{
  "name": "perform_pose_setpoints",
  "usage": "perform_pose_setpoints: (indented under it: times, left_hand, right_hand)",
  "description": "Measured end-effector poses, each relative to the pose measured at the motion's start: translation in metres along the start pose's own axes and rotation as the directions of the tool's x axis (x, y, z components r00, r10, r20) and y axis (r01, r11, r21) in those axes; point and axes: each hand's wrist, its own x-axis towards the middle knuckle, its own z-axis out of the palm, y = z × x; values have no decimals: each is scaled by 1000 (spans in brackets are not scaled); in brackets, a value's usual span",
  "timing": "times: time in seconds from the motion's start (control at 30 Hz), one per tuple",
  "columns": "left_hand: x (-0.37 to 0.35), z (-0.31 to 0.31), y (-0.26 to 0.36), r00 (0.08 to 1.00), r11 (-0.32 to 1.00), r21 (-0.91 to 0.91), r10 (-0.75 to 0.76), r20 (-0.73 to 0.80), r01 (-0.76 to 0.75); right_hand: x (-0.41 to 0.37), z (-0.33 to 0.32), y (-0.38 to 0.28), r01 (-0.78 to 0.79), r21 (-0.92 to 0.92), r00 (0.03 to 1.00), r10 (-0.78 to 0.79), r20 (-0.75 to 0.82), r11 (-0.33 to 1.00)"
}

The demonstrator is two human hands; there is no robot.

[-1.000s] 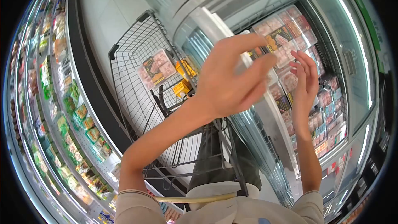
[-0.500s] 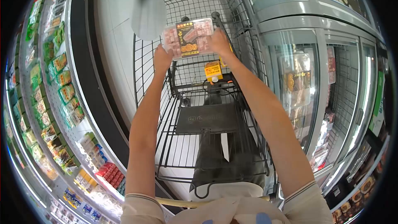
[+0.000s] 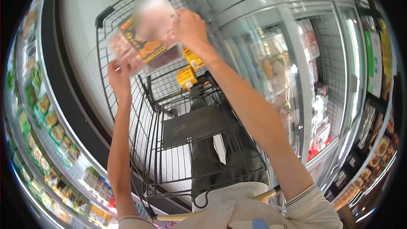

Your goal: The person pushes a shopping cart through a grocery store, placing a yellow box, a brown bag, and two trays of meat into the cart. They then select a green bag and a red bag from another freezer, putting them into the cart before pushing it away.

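A clear plastic pack of sliced meat [image 3: 127, 46] with a black and gold label is held tilted over the shopping cart [image 3: 101, 55]. The fingers of my left hand [image 3: 119, 80] close on its lower left corner. My right hand [image 3: 191, 29] grips its right end with the fingers curled round the edge. A pale blurred patch covers part of the pack's top. Below my right hand, a yellow carton with a white cap [image 3: 185, 76] stands in the cart beside another yellow box [image 3: 194, 58].
A dark plate [image 3: 195, 126] is fixed to the cart's near wire section, close to the handle [image 3: 186, 215]. Glass-door freezers [image 3: 271, 68] with packed food line the right side. At left runs a chilled shelf [image 3: 46, 114] with green-wrapped packs behind a black edge.
The view has turned, and the cart now appears further left and slanted. Both hands still hold the meat pack, which has moved left and tilted from nearly level.
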Motion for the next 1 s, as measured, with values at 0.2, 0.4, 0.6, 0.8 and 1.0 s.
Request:
perform_pose_setpoints:
  times: [0.2, 0.4, 0.6, 0.8, 1.0]
  left_hand:
    - [-16, 22, 211, 948, 940, -147, 315, 36, -307]
    - [-121, 149, 380, 662, 791, -260, 607, 439, -553]
    - [-192, 315, 369, 253, 646, -69, 392, 885, -760]
    - [-172, 500, 301, 254, 489, 209, 27, 967, -847]
    - [-120, 606, 209, 233, 678, 137, 51, 971, -722]
  right_hand:
    - [-15, -201, -74, 133, 24, 883, -107, -457, 991]
    - [-123, -415, 3, -125, -1, 764, 95, -638, 992]
    - [-247, -450, 179, -512, 46, 760, 477, -441, 858]
    - [-227, -387, 338, -625, 382, 672, 718, -179, 681]
    - [-198, -334, 371, -534, 642, 632, 764, -129, 550]
